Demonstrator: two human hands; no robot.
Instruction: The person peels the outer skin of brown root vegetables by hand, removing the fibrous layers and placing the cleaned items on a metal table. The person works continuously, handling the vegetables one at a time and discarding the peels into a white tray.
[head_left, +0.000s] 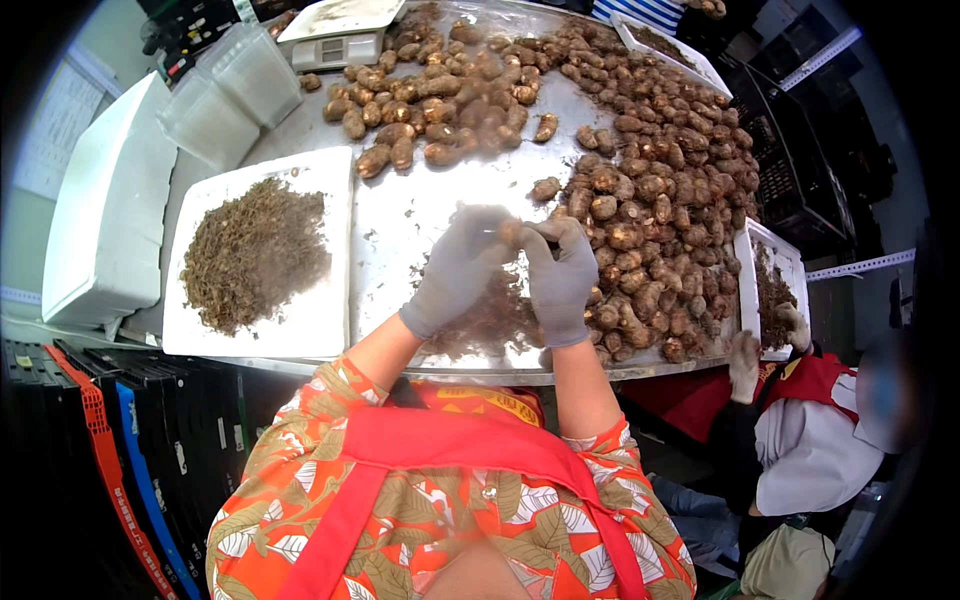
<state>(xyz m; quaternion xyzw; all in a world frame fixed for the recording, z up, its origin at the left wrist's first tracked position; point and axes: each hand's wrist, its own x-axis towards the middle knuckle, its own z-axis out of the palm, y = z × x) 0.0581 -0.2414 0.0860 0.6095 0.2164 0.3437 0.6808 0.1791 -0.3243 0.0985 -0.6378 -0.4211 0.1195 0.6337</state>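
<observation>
In grey work gloves, my left hand (466, 262) and my right hand (562, 274) meet over the metal table. Between their fingertips is a small brown taro corm (510, 232). My left fingers curl around it, and my right thumb and fingers grip its right side. Blur over the fingertips hides whether a tool is there as well. Beneath my wrists lies a loose heap of brown fibrous peelings (487, 319). Just right of my right hand begins a large pile of hairy taro corms (660, 202). Ahead of my hands is another group of corms (427, 97).
At left, a white foam tray (341, 247) holds peelings, near a white foam box (105, 202), clear plastic tubs (240, 82) and a scale (337, 49). On the right, a co-worker's gloved hands (745, 366) are by another foam tray (796, 262). Stacked crates (150, 450) stand below left.
</observation>
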